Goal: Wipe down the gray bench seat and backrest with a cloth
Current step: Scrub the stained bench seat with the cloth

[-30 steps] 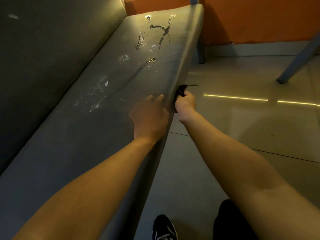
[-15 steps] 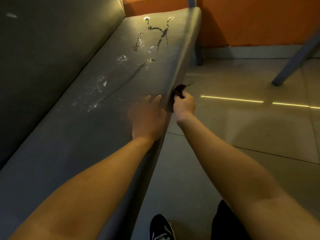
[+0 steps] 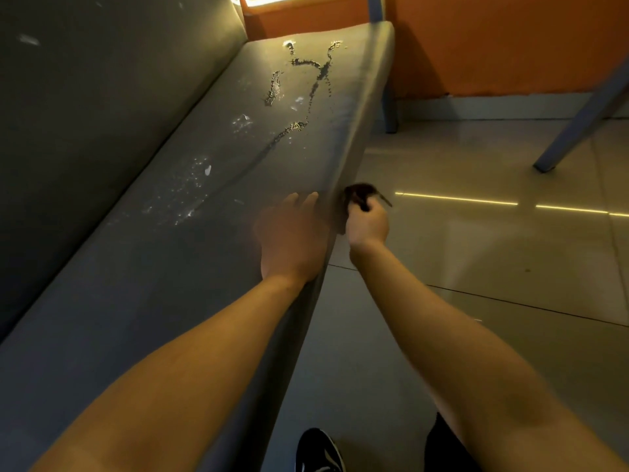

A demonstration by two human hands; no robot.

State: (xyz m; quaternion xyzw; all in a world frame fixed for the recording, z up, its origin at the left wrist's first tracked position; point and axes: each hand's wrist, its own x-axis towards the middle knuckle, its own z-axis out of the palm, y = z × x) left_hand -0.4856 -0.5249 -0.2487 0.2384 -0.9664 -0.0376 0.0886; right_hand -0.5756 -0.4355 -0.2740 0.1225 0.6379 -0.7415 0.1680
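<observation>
Your right hand (image 3: pixel 369 223) is curling round a dark cloth (image 3: pixel 357 195), bunching it tight and pressing it against the front edge of the bench seat (image 3: pixel 170 250). Most of the cloth is hiding inside your fist; only a crumpled tuft and a thin loose end are poking out above the knuckles. Your left hand (image 3: pixel 292 240) is lying flat on the seat just beside it, fingers straight and gripping nothing, though it is smearing into a blur and the fingertips are hard to make out. Further along the seat, pale specks and glinting wet streaks (image 3: pixel 306 83) are catching the light towards the far end. The backrest (image 3: pixel 102 97) is rising on your left, sitting in deep shadow with a few faint marks showing. A blue bench leg (image 3: pixel 389 107) is standing at the far corner against the orange wall (image 3: pixel 510 46). On the tiled floor (image 3: pixel 476 267), a black shoe (image 3: pixel 318 451) is peeking in, cut off by the bottom edge.
</observation>
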